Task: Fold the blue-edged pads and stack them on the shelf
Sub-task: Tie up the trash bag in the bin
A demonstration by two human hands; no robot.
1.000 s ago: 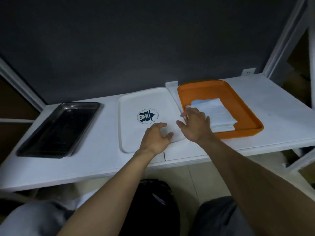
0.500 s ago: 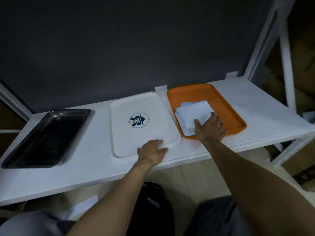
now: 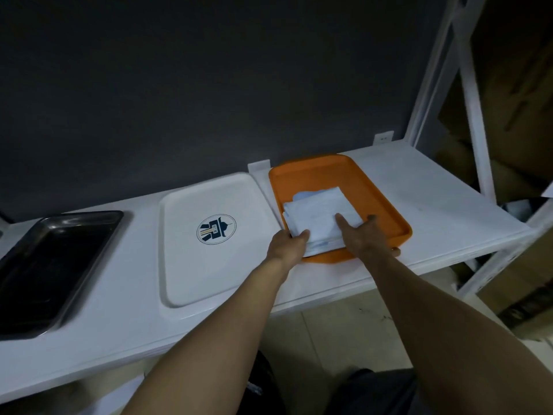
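A dark grey wall (image 3: 209,85) backs a long white shelf (image 3: 434,205). At the shelf's left end lies a black metal tray (image 3: 119,217), set at a slant. Beside it in the middle lies a white tray (image 3: 209,274) with a round emblem (image 3: 216,229) printed on it.

Just right of that, the left hand (image 3: 288,245) reaches to the near left corner of the blue-edged pads (image 3: 317,211); its grip is closed on their edge, thumb on top. The pads lie in a loose stack inside an orange tray (image 3: 323,175), toward its near side. The right hand (image 3: 363,238) rests flat on the stack with fingers spread, its grip not closed on anything, and its outer fingers reach over the tray's floor and near rim.

Farther right the shelf is bare up to a white frame upright (image 3: 478,139), behind which dim brown boxes (image 3: 508,175) show. Pale floor tiles (image 3: 329,324) lie below the shelf's front edge.
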